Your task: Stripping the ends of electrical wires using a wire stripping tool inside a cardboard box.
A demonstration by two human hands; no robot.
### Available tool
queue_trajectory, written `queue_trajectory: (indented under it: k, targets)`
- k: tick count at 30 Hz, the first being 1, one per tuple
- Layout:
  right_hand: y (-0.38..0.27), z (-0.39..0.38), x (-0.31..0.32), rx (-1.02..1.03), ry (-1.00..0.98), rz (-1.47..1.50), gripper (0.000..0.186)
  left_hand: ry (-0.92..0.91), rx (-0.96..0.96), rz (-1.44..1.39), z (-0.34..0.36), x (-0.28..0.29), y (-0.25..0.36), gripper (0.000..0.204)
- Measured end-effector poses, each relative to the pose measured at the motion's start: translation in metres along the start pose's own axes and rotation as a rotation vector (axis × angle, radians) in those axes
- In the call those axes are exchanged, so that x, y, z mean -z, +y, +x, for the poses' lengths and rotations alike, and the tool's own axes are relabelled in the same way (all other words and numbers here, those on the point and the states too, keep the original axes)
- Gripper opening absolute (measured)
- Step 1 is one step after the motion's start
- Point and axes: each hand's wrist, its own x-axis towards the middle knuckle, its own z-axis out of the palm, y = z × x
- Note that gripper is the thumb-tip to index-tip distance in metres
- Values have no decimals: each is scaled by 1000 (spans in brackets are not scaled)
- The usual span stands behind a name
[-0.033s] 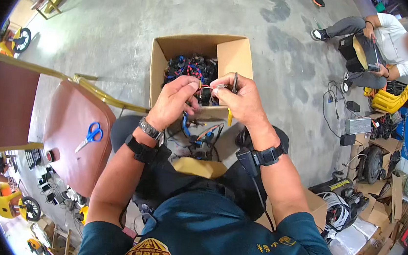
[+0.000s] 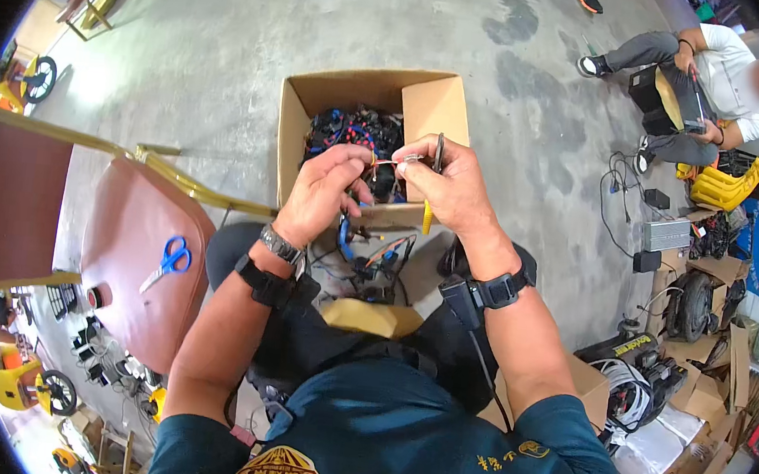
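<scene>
Over the near part of an open cardboard box [image 2: 347,79], a thin red and white wire [image 2: 386,162] runs between my two hands. My left hand [image 2: 322,186] pinches one end of it between thumb and fingertips. The other end is pinched in my right hand [image 2: 446,189], where a small pale piece shows at the fingertips. A slim hand tool with a dark upper end and a yellow handle [image 2: 428,216] is also tucked in my right hand; its exact kind is unclear. Inside the box lies a tangle of wires [image 2: 358,130], black, blue and red.
More cables [image 2: 368,259] lie between my legs. To the left, blue-handled scissors [image 2: 169,262] and a roll of tape [image 2: 98,296] rest on a chair seat [image 2: 139,214]. A seated person [image 2: 732,88] works at the far right, near cluttered parts and cartons.
The wire between my fingers is pulled straighter than before. Both hands keep their pinch, and the view has shifted slightly.
</scene>
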Motion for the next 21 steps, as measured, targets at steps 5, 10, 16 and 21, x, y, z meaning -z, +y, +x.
queue_trajectory:
  k: [5, 10, 16, 21]
  targets:
    - [0, 49, 8, -38, 40, 70, 3, 99, -195, 128, 35, -7, 18, 27]
    - [23, 69, 19, -59, 32, 11, 4, 148, -333, 253, 74, -16, 1, 12]
    - [33, 77, 27, -52, 76, 0, 5, 86, 5, -78, 80, -14, 3, 9]
    - [38, 87, 35, -118, 58, -82, 5, 64, 77, -99, 82, -13, 12, 10]
